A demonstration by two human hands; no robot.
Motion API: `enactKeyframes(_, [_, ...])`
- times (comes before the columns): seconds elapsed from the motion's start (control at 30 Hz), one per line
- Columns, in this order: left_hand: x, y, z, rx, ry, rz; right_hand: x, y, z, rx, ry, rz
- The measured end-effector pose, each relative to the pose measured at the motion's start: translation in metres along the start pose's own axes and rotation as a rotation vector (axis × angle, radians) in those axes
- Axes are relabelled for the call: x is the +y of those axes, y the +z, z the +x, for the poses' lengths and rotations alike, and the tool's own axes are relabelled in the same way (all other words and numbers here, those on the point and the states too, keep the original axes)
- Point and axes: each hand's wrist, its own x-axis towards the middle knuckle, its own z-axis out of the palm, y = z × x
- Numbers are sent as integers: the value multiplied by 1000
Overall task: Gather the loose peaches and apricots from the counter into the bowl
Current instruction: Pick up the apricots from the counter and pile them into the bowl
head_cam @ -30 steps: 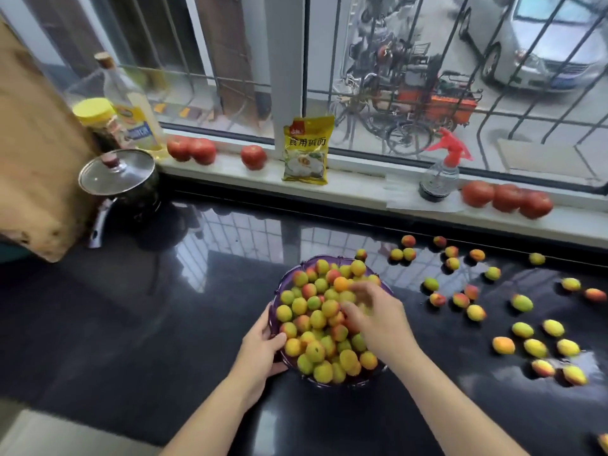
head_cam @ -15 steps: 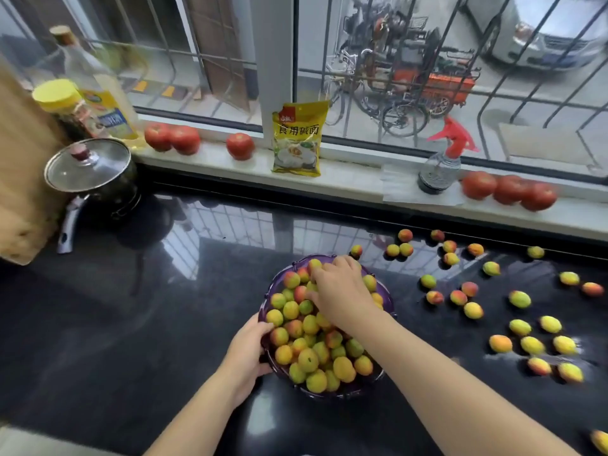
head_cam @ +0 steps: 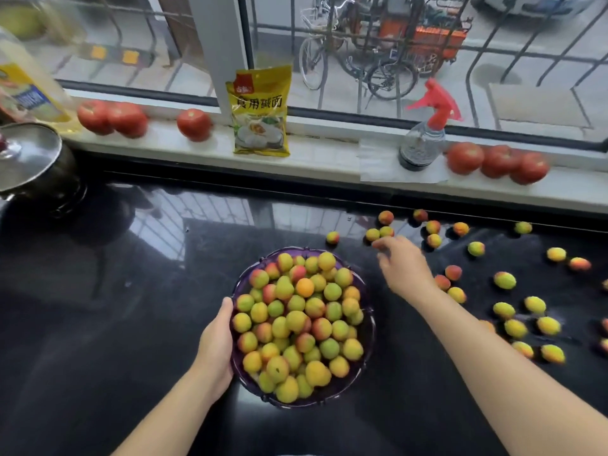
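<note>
**Bowl heaped, loose fruit scattered at right**

The purple bowl sits at lower centre of the frame on the black counter, piled high with small yellow, green and red-blushed fruit. The left hand cups the bowl's left rim, fingers curled around the edge and thumb up against the side.

The right hand is above the counter just right of the bowl's upper edge, reaching toward the upper right. Its fingers are loosely spread and slightly blurred; it holds nothing. Its fingertips are close to a pair of fruits lying side by side just beyond them; whether they touch cannot be told.

Loose fruit is strewn over the right half of the counter, from the strip below the sill down to the right edge of the frame, some near the right forearm. One fruit lies alone just above the bowl.

On the sill across the upper frame stand tomatoes at left and more at right, a yellow packet at centre and a spray bottle with a red trigger. At the far left edge are a lidded pot and a bottle behind it.
</note>
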Motion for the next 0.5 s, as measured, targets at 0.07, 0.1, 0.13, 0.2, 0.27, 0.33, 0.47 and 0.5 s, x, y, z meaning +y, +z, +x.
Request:
enactKeyframes(0.07, [-2,0,2,31,23,33,-15,7,23,-104,-108,-18])
enactKeyframes(0.1, [-3,0,3,40,32,45,-24,12,35,-153,-148,-19])
enactKeyframes(0.13, [-3,-1,4,42,37,57,-34,17,47,-200,-186,-35])
enactKeyframes(0.2, [-2,-1,4,33,51,82,-48,29,65,-283,-245,-110])
enactKeyframes(0.27, [-1,-1,5,16,79,67,-53,41,77,-319,-268,-173])
enactKeyframes(0.33, [-1,-2,8,11,104,13,-51,47,81,-285,-231,-142])
enactKeyframes(0.47, [1,-6,11,-39,32,-113,-39,23,51,-67,-77,216])
enactKeyframes(0.5, [1,-6,11,-56,9,-134,-36,13,33,-33,-27,350])
